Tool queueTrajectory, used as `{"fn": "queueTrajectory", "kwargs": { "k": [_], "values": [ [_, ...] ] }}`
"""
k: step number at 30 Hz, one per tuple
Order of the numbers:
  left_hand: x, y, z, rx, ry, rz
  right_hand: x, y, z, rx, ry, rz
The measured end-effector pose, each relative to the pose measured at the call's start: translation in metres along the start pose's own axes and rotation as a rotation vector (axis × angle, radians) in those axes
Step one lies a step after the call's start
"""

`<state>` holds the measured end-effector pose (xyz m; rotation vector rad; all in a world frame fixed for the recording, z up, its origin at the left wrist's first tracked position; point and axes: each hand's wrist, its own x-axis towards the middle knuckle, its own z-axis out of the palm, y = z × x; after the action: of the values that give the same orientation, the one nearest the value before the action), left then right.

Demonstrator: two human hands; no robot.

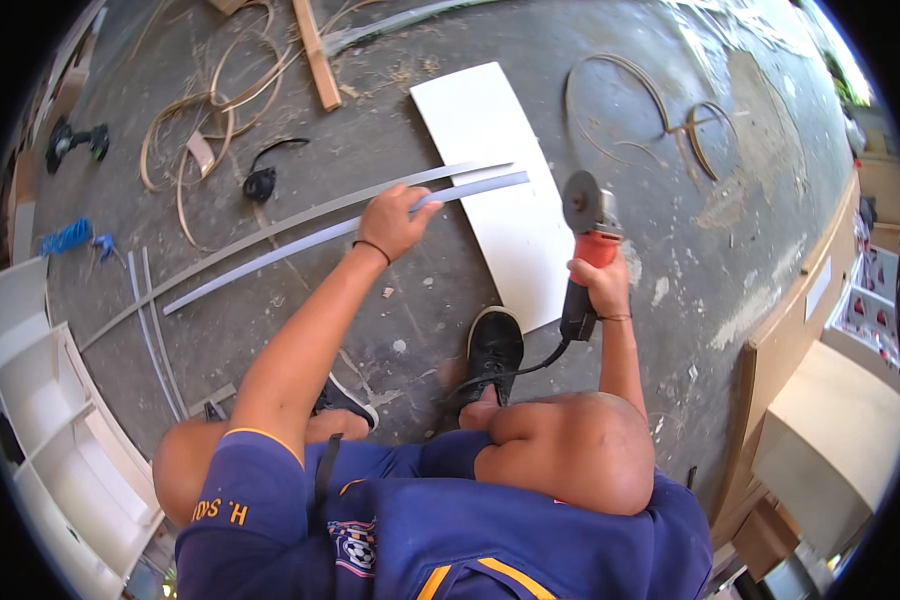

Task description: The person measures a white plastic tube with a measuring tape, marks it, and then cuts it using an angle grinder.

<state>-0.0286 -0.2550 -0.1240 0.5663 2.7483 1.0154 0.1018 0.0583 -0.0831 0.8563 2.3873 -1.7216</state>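
My left hand is closed around a long pale strip, whose far end lies over a white board on the floor. Just beyond it runs a flat grey strip, also reaching onto the board. My right hand grips a red and black angle grinder with its disc pointing away from me, right of the strip ends and the board. I cannot tell whether the disc is spinning. The grinder's black cable trails past my right shoe, which is at the board's near end.
Coils of thin banding and a wooden batten lie at the far left. A black tape measure and a cordless drill rest left. White shelving flanks the left side; brown panels stand right.
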Motion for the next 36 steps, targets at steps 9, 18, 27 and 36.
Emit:
{"fn": "queueTrajectory", "kwargs": {
  "k": [9,18,27,36],
  "values": [
    [-0.001,0.004,0.011,-0.026,-0.032,0.037,-0.007,0.002,0.006,-0.353,0.086,-0.016],
    [-0.006,-0.001,0.014,-0.013,-0.068,0.001,-0.011,-0.012,0.005,-0.456,0.030,0.014],
    [-0.005,0.005,0.017,0.013,-0.051,0.011,-0.013,-0.007,0.004,-0.455,0.012,0.014],
    [-0.005,0.003,0.020,0.043,-0.015,0.059,-0.016,-0.009,0.003,-0.468,0.012,0.025]
  ]
}}
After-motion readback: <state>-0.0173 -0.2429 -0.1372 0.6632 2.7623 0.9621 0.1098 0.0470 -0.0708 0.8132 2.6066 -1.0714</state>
